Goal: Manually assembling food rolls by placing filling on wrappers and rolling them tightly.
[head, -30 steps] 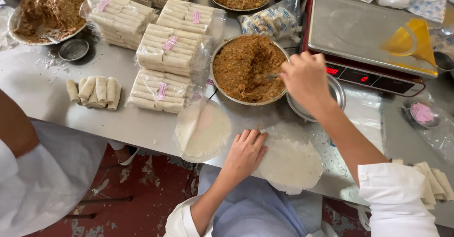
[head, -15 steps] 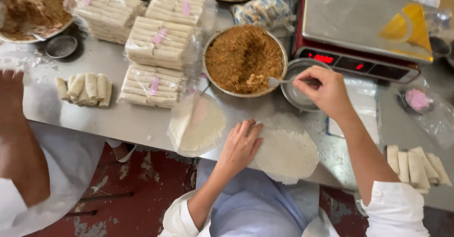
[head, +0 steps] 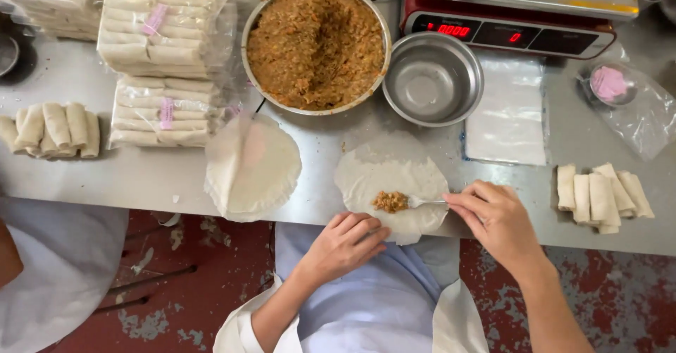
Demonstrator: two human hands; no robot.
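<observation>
- Head view: my right hand (head: 496, 215) pinches the handle of a small spoon (head: 421, 201), its bowl resting on a lump of brown filling (head: 390, 201) that sits near the middle of the round wrapper (head: 391, 180). The wrapper lies flat on the steel table (head: 141, 177), its near rim hanging over the table edge.
- My left hand (head: 346, 242) holds nothing; its curled fingers rest on the wrapper's near edge.
- Risk: the sheet looks thin. If I drag the spoon sideways instead of lifting it off, I could tear it under the filling.
- Risk: with the rim overhanging, a careless pull from my left hand could slide the whole sheet, filling and all, off the table onto my lap.
- Risk: filling clinging to the spoon could drop as crumbs on the bare steel or onto the wrapper stack (head: 251, 164) just to the left.
- Risk: my right elbow sits near the finished rolls (head: 602, 192); a wide swing back toward the big filling bowl (head: 315, 43) or the empty steel bowl (head: 432, 78) could knock them.
</observation>
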